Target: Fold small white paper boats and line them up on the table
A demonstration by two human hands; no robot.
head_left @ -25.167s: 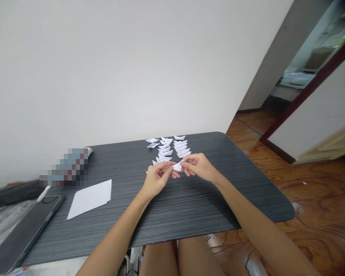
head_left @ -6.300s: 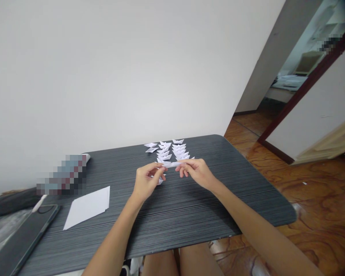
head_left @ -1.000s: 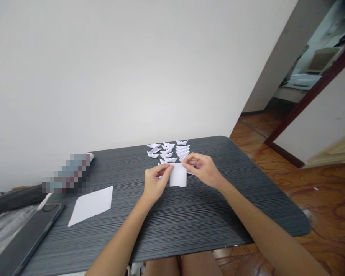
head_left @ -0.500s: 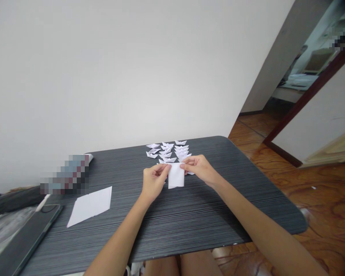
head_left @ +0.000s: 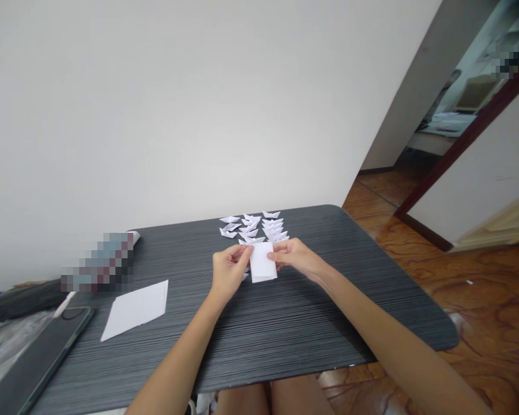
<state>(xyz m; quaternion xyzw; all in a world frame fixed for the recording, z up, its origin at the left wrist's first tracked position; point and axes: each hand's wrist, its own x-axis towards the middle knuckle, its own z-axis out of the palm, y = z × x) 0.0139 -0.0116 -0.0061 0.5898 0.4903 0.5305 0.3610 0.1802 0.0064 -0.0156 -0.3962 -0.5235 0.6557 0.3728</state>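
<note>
A small folded piece of white paper (head_left: 263, 263) is held up over the table between both hands. My left hand (head_left: 230, 267) pinches its upper left corner between thumb and fingers. On the opposite edge, a little lower, the thumb and fingers of my right hand (head_left: 294, 257) grip the paper. Just beyond the hands, several white paper boats (head_left: 249, 226) stand in rough rows on the dark table (head_left: 320, 311). The hands and the held paper hide part of the nearer boats.
To the left lies a stack of white paper sheets (head_left: 136, 309). A dark phone-like device (head_left: 47, 351) with a cable is at the near left edge, beside a blurred-out package (head_left: 108, 259). Behind the table rises a white wall (head_left: 199, 115); wooden flooring (head_left: 480, 305) shows at right.
My right hand has slid from the paper's upper right corner down along its right edge. The paper has tilted slightly and shifted a little left, with my left hand still gripping its corner.
</note>
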